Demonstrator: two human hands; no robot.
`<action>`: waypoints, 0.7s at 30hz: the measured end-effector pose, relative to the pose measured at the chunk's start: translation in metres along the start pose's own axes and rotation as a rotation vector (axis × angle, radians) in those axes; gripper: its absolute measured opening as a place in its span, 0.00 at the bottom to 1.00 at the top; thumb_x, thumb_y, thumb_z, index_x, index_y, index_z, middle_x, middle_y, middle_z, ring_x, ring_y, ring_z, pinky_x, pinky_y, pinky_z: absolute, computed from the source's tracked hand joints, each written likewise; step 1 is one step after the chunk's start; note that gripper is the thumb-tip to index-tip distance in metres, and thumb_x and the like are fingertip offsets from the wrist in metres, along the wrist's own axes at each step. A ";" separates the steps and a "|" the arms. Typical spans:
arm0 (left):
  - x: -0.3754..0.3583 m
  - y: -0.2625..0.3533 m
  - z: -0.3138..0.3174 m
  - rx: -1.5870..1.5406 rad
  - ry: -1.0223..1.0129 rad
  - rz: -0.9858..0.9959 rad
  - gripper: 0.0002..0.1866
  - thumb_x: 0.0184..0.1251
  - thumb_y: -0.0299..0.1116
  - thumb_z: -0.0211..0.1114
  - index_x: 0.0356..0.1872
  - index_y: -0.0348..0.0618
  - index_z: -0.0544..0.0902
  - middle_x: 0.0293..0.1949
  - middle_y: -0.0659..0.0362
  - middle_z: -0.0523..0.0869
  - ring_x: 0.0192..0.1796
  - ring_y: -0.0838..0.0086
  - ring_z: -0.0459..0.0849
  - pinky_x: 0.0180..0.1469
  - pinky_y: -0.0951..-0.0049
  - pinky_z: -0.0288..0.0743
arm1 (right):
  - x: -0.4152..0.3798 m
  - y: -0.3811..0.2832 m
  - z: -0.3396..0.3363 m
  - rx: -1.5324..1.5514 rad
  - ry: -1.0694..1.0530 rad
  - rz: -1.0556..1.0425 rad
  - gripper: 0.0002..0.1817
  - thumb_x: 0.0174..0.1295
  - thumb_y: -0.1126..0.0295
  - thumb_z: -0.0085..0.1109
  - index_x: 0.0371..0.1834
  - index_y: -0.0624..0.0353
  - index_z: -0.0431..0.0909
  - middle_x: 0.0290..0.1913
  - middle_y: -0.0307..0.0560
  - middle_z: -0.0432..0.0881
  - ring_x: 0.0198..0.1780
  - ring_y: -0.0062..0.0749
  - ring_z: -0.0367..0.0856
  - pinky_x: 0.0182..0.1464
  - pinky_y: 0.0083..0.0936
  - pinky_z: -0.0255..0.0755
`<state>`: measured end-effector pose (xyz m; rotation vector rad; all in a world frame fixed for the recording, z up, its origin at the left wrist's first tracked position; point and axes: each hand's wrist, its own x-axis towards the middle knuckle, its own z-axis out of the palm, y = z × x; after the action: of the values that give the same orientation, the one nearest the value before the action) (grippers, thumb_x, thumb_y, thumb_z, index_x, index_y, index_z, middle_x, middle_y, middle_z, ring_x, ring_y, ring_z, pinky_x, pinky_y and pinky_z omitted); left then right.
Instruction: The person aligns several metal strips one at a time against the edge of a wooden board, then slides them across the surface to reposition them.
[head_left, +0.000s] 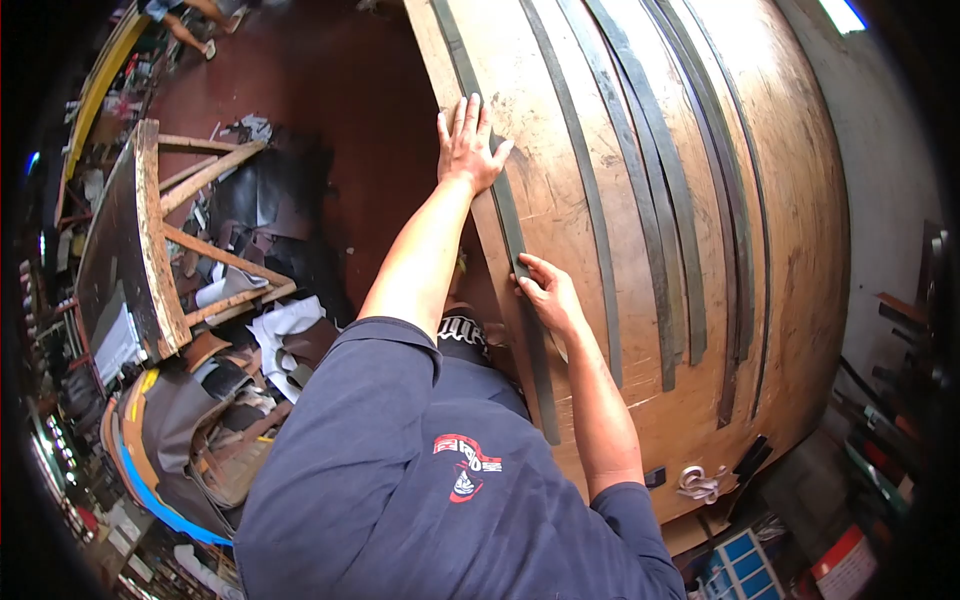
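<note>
A long dark strip (540, 380), perhaps leather or rubber, runs along the near edge of a wooden table (620, 230). My left hand (470, 150) lies flat over this strip at the table's edge, fingers spread. Lower down, my right hand (547, 290) has its thumb and index finger closed at the same strip. Beyond it, another dark strip (575, 150) stretches roughly parallel across the tabletop. Several more strips (660, 170) lie farther over, some overlapping.
Scissors (700, 484) and a small black block (655, 477) lie at the table's lower end. On the left stand a wooden frame (155, 230) and a round container (150, 490) full of scraps. A person's legs (185, 35) show at the far upper left.
</note>
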<state>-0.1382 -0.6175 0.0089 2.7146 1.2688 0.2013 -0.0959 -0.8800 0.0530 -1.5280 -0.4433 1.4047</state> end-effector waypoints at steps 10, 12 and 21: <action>-0.049 -0.008 -0.006 -0.018 -0.050 0.534 0.39 0.72 0.57 0.48 0.75 0.40 0.57 0.79 0.46 0.46 0.81 0.55 0.43 0.76 0.39 0.35 | -0.001 0.006 0.008 -0.003 0.128 -0.003 0.22 0.62 0.81 0.54 0.62 0.66 0.76 0.42 0.47 0.86 0.37 0.23 0.81 0.45 0.22 0.77; -0.091 -0.012 -0.023 -0.167 -0.318 0.977 0.41 0.69 0.59 0.52 0.75 0.42 0.58 0.79 0.49 0.50 0.81 0.57 0.46 0.76 0.38 0.38 | -0.002 0.001 0.008 -0.035 0.142 -0.016 0.22 0.61 0.80 0.54 0.61 0.66 0.76 0.42 0.47 0.86 0.37 0.23 0.81 0.45 0.22 0.77; 0.051 -0.084 -0.027 0.121 -0.438 0.832 0.42 0.67 0.58 0.57 0.77 0.48 0.57 0.79 0.55 0.51 0.81 0.59 0.46 0.78 0.47 0.37 | -0.008 -0.012 0.018 -0.047 0.233 0.059 0.23 0.58 0.78 0.53 0.60 0.66 0.77 0.41 0.48 0.87 0.36 0.23 0.82 0.45 0.23 0.77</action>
<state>-0.1732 -0.5230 0.0236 2.9745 0.0091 -0.3841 -0.1107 -0.8739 0.0700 -1.7312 -0.2918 1.2483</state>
